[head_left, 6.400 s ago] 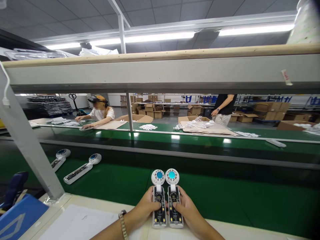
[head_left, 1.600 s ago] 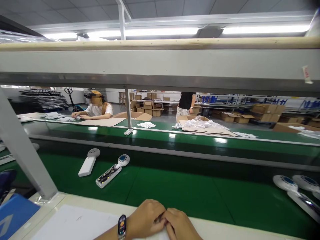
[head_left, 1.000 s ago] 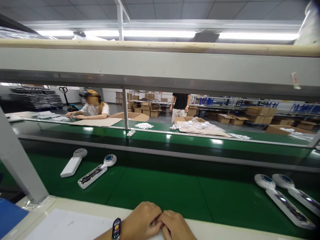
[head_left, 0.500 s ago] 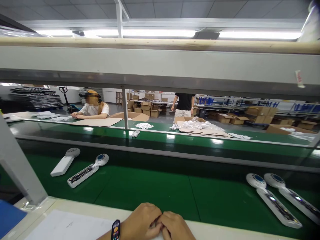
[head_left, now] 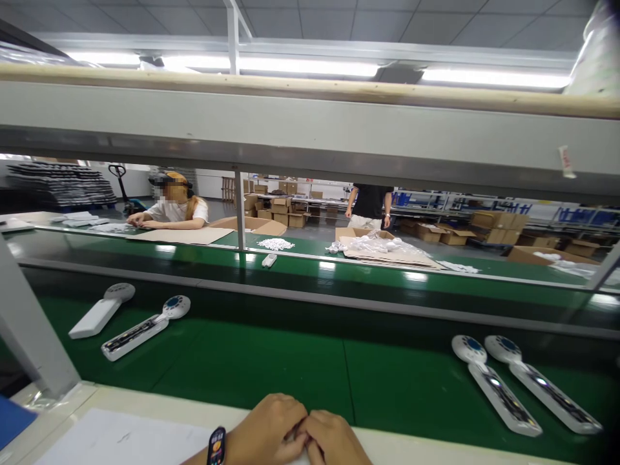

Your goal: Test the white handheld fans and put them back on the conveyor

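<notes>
Overhead tubes (head_left: pixel 305 66) glare white, reflecting off the green belt (head_left: pixel 368 281)

Wristband (head_left: pixel 216 445): on the left wrist (head_left: pixel 234 447), its lit screen shows a row of pale digits beside a round orange icon; we cannot read the figures with certainty.
Tag (head_left: pixel 566 162): fixed to the grey beam (head_left: pixel 310 123), it carries faint reddish marks, too small for us to make out.
Paper (head_left: pixel 82 442): lying on the tabletop (head_left: pixel 411 445), it bears one small dark scribble that we cannot decipher.
Handheld devices (head_left: pixel 504 397): we can read no lettering on them.
Cartons (head_left: pixel 498 223): too far off for us to read any print.
</notes>
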A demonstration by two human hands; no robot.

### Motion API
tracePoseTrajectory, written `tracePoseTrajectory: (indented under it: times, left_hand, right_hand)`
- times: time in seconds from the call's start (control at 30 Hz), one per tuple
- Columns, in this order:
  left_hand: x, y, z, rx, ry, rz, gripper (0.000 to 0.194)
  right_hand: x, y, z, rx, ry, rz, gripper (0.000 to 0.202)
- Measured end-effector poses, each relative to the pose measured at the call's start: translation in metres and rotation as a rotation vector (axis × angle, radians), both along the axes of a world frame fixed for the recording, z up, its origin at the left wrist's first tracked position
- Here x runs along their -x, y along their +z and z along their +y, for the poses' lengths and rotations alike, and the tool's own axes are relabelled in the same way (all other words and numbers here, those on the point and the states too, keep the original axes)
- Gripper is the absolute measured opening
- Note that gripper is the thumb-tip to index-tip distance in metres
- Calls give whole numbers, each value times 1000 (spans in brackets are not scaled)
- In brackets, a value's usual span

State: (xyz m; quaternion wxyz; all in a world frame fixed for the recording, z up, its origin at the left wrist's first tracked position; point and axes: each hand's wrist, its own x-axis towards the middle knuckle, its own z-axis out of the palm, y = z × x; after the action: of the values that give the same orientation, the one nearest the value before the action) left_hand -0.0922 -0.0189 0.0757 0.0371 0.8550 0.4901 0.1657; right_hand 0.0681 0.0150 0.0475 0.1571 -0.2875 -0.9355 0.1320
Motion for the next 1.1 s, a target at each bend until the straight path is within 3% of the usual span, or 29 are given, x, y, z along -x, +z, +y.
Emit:
tracePoseTrajectory:
  times: [1.1]
  left_hand:
    - [-1,-1,0,21,18,-15,17]
  right_hand:
    - [2,-10,6,-28,-1,-44,30]
